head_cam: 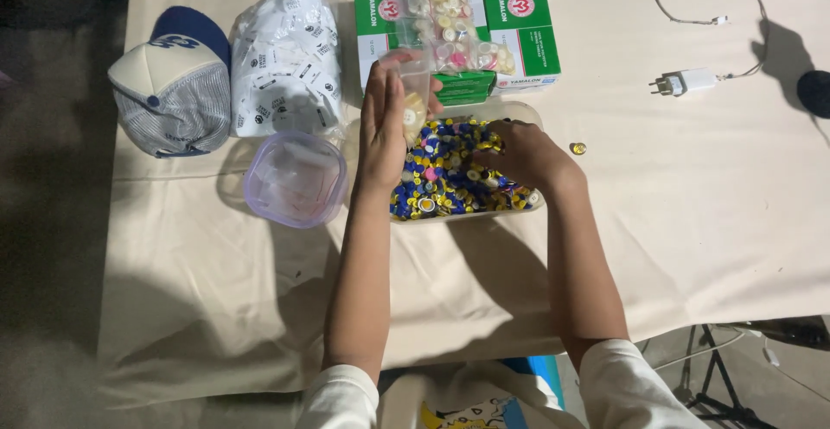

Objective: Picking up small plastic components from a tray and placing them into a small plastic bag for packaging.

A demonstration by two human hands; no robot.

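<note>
A cap (173, 83), white charger (685, 81) and green boxes (523, 35) lie apart.

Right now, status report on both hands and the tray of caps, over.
Left hand holds a small clear bag over the tray. Right hand digs into the caps. Purple lid sits beside the tray.

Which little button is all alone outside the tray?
The gold button lying on the cloth, just beyond the right hand. All the other blue and yellow ones are heaped inside the clear tray.

sleeves: 2, white, pushed above elbows | forearms: bare | hands: ungloved
</note>
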